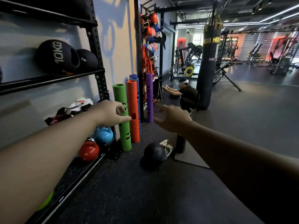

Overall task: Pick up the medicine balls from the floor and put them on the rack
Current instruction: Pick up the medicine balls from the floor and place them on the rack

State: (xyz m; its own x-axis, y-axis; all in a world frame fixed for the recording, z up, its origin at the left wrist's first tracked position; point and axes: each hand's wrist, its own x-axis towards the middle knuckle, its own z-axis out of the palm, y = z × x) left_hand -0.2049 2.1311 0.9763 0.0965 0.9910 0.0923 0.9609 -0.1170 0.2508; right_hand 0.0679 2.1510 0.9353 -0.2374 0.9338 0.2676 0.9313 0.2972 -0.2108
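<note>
Dimly lit medicine ball [153, 153], rack [94, 38] cropped

- A gym: a punching bag [208, 62] is hanging beyond the right hand [174, 120].
- Kettlebells [88, 151] are sitting below the left hand [111, 113]; medicine balls [55, 57] are resting above it.
- Weight machines [281, 60] are standing far beyond.

Both bare arms reach straight forward, hands raised above the ball [154, 153]. The left hand [111, 113] is up and left of it, fingers loosely curled, holding nothing. The right hand [174, 120] is up and right of it, fingers spread and bent, empty.
</note>
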